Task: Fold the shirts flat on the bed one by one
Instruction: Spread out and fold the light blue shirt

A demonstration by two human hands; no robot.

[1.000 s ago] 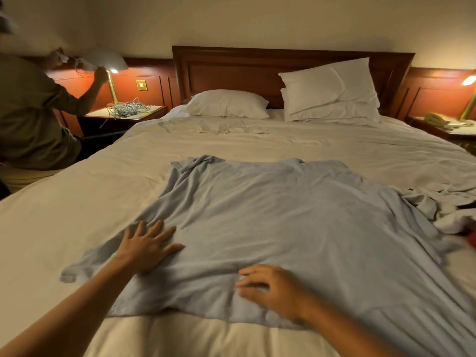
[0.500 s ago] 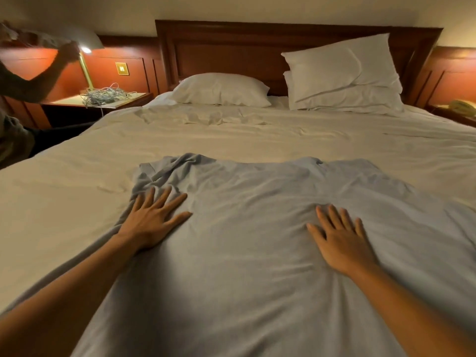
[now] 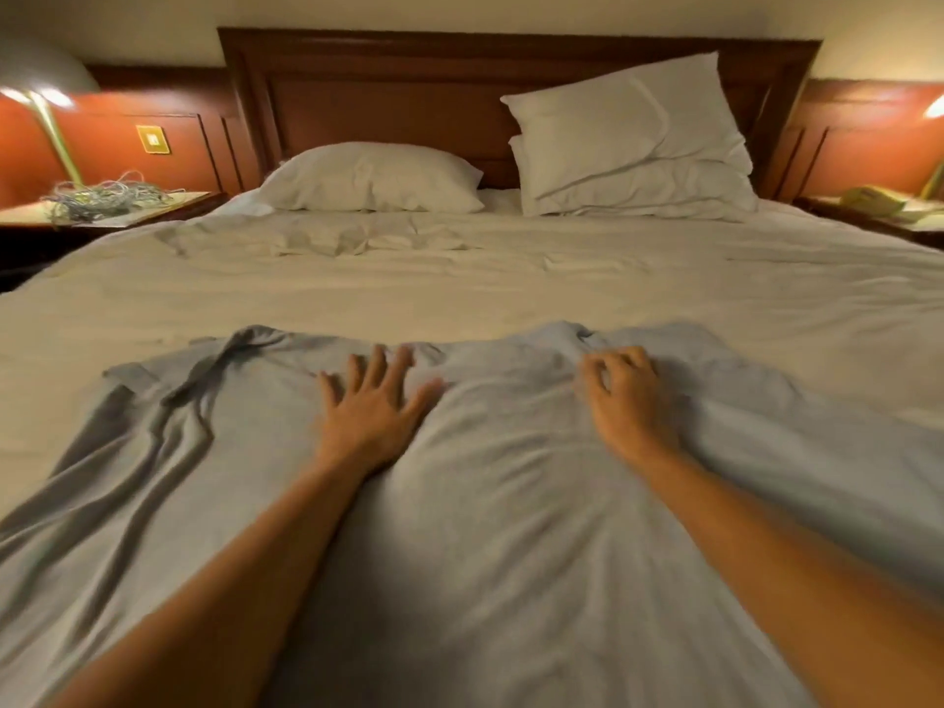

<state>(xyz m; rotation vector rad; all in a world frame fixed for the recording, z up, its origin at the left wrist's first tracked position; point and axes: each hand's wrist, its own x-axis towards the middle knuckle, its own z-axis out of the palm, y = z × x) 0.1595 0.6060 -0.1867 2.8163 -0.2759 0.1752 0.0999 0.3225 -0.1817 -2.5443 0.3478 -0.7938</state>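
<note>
Shirt [image 3: 511,528], pale blue, spread over bed [image 3: 459,288], fills lower frame; left side creased. Centre: left hand [image 3: 375,406] flat, fingers splayed wide, likely pinning cloth. Right of centre: right hand [image 3: 620,396] curled, pinching far edge, probably to tug wrinkles out.

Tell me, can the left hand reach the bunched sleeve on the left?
Probably yes: the left hand lies flat on the shirt, and only open fabric separates it from the sleeve.

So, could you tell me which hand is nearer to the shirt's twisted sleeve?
Left. The left hand lies flat on the shirt, right of the twisted sleeve; the right hand grips fabric farther right, beyond the left hand.
</note>
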